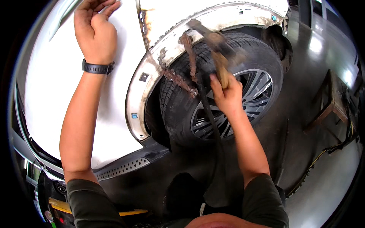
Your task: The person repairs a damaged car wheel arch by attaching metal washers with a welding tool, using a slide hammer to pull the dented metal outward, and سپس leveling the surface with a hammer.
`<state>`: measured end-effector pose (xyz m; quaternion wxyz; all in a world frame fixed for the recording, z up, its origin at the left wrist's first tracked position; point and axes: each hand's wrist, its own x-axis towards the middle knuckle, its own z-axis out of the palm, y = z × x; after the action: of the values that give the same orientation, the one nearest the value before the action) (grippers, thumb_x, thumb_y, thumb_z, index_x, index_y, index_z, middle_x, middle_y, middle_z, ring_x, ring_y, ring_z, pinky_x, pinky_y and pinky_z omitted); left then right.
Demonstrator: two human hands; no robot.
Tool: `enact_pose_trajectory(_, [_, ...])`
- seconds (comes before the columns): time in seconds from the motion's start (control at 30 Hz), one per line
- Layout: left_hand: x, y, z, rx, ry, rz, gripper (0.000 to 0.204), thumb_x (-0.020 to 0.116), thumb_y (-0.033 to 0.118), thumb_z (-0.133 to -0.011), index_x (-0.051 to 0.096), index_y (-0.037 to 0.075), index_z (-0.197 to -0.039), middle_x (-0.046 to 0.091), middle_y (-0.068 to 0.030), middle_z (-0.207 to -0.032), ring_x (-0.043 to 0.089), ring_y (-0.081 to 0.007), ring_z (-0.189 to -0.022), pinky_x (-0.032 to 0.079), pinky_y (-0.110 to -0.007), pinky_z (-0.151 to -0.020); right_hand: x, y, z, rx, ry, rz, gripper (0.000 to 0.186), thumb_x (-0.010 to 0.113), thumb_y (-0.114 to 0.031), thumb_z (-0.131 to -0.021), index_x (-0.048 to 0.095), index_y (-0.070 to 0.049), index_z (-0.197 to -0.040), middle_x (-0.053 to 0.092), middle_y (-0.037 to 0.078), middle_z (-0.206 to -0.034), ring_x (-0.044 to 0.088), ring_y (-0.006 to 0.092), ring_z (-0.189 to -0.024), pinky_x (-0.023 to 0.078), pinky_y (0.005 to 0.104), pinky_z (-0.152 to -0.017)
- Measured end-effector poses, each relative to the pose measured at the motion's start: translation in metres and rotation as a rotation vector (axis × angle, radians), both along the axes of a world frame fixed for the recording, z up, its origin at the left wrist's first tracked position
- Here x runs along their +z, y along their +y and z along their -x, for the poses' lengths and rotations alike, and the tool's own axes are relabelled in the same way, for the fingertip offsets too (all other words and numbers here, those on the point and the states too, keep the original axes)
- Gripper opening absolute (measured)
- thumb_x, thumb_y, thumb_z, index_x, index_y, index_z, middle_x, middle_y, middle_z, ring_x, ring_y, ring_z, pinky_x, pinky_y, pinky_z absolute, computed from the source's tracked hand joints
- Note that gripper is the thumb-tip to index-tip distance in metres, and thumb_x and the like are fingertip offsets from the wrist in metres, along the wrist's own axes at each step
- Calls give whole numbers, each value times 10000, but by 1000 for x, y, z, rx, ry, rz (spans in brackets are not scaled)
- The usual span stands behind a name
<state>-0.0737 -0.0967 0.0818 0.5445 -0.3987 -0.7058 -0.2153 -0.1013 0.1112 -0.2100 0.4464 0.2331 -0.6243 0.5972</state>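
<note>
My right hand (229, 95) is closed around the wooden handle of a hammer (219, 43), its head smeared by motion in front of the tyre's top. My left hand (96, 32), with a black watch on the wrist, is raised against the white car panel (110, 125). Its fingers are loosely bent and apart, and I see nothing in them. Between the hands, rusty metal pieces (178, 80) with chain links hang at the bare, scraped wheel arch (137, 91). A dark strap (207, 108) runs down from them past the wheel (224, 98).
A brown metal stand (332, 104) stands on the glossy grey floor (315, 49) at the right, beside a cable (310, 167). The perforated side step (125, 169) runs along the car's lower edge. A yellow bar (61, 205) lies at the lower left.
</note>
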Motion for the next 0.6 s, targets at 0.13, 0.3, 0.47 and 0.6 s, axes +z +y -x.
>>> enact_pose_trajectory(0.13, [0,-3,-2,-40,-30,-51,395,285,-52,-965,419,-113,-1332,550,-278,-1306,613,-341,-1215,538,-489,-1083,1,1,-7,91,-109,99,137,730,-161,-914,709,-56,-1000,722,168,-827,746,299,-752,561,350,-694])
enact_pose_trajectory(0.3, [2,2,-6,-146,-136,-228,405,295,-43,-960,402,-131,-1340,539,-307,-1307,605,-370,-1208,522,-505,-1092,1,3,-5,142,-221,42,220,740,-200,-957,655,1,-989,649,62,-749,575,114,-674,487,297,-639])
enact_pose_trajectory(0.47, [10,-7,-6,-270,-212,-316,427,302,-24,-950,392,-135,-1352,533,-322,-1306,600,-397,-1202,515,-510,-1091,1,-4,-9,86,-150,37,238,722,-214,-974,650,12,-986,603,19,-664,540,99,-632,478,283,-612])
enact_pose_trajectory(0.6, [16,-14,-3,-286,-258,-291,448,350,31,-962,393,-123,-1381,519,-314,-1345,574,-396,-1244,497,-492,-1098,-3,-5,-10,152,-276,157,222,744,-214,-944,629,-25,-931,660,103,-719,588,186,-590,505,320,-624])
